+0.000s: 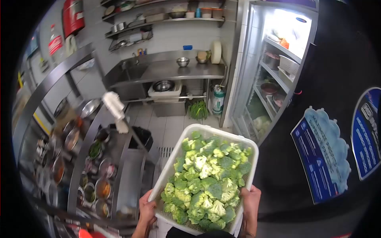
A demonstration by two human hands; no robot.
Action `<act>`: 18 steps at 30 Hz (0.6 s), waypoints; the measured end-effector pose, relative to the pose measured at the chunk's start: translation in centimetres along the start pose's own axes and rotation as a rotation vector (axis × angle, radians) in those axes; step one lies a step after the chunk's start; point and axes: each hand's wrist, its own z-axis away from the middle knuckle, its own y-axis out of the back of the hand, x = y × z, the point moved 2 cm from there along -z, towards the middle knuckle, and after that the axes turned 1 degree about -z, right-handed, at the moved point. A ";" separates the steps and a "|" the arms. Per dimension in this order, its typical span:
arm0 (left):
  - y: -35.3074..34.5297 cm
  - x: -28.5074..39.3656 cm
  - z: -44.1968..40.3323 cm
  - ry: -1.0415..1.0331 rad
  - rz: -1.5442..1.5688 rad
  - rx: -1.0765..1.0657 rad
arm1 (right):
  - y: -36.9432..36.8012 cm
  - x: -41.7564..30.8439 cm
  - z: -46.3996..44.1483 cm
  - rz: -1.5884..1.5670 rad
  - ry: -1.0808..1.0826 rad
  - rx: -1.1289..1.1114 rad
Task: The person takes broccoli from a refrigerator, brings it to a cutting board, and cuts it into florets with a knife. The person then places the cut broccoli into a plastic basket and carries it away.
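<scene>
A white plastic basket (256, 154) with perforated walls is held out in front of my body, tilted a little. Cut broccoli florets (206, 178) fill it. My left hand (147, 209) grips the near left side of the rim, fingers wrapped round it. On the right side, my right hand (250, 196) is closed on the rim with the thumb over the top. Part of the fingers of both hands is hidden beneath the basket.
A lit glass-fronted fridge (278, 63) with stocked shelves stands at the right. Ahead is a steel counter (166, 71) with bowls. Left, a steel prep station (127, 174) holds several bowls of ingredients. A black bin (141, 139) and green leafy vegetables (198, 110) are on the floor.
</scene>
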 end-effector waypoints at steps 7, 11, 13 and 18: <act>-0.7 -0.2 1.2 -0.117 -0.012 0.031 | -0.3 -0.1 -2.4 -0.043 0.079 -0.136; -1.9 -0.4 4.0 -0.147 0.014 0.122 | 1.0 0.6 -3.5 -0.092 0.102 -0.203; -1.4 -1.9 5.8 -0.175 0.061 0.154 | 1.5 -0.4 -2.7 -0.082 0.153 -0.231; -1.3 -0.8 0.0 -0.113 0.026 0.022 | 0.2 2.2 -4.7 -0.082 0.141 -0.128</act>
